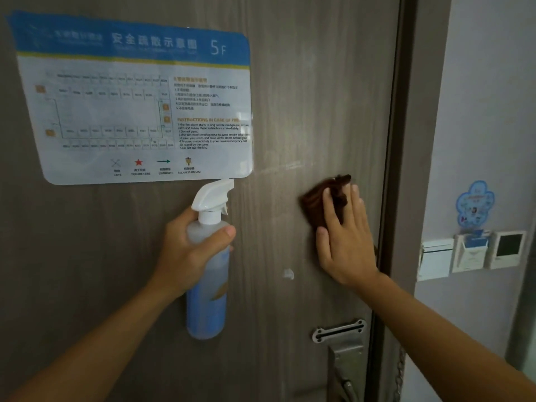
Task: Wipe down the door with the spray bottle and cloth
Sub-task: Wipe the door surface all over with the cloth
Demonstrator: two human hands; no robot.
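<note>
right hand (345, 242): flat, fingers straight, pressing cloth (320, 200) against door (304, 97) to wipe.
left hand (188, 250): wrapped round spray bottle (207, 274), parked ready for respray.

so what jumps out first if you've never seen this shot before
The big blue-and-white evacuation plan stuck on the upper left of the grey-brown door draws the eye first. Just below it, the left hand holds a spray bottle of blue liquid upright in front of the door. To the right, the right hand presses a brown cloth flat against the door, above the metal latch.
</note>
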